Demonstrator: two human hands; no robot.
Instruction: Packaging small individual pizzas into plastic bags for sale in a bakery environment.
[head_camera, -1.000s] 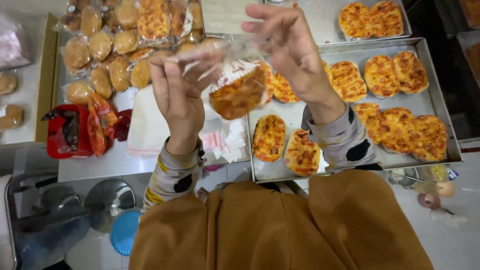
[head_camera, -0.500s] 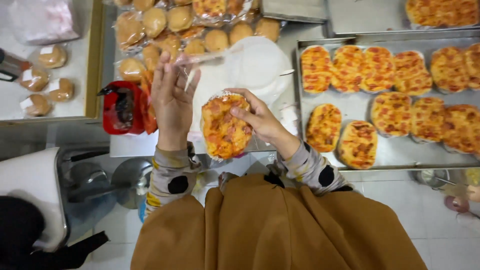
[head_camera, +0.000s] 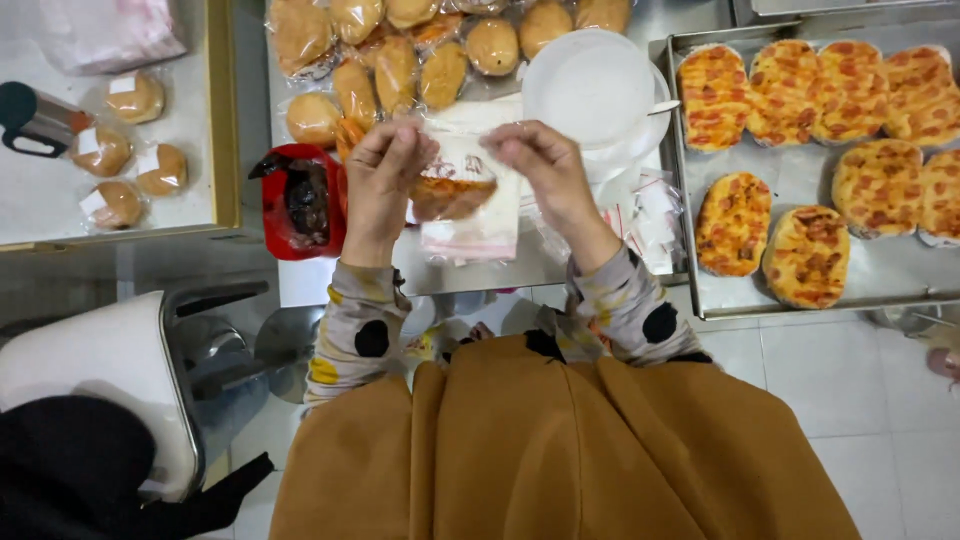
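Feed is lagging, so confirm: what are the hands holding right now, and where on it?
Both the left hand and the right hand pinch the top edge of a clear plastic bag with a flat bread inside.

Clear plastic bag (head_camera: 470, 205) w/ a small flat pizza bread (head_camera: 450, 190) inside. Bread is round, orange-yellow w/ brown baked spots, tilted, sitting in the top half of the bag. Bag is see-through, hangs straight down, bottom part flat & white-looking. It's held up in the air by its top corners, left hand (head_camera: 385, 175) on one side & right hand (head_camera: 545, 170) on the other, over the front edge of the metal table (head_camera: 520, 270).
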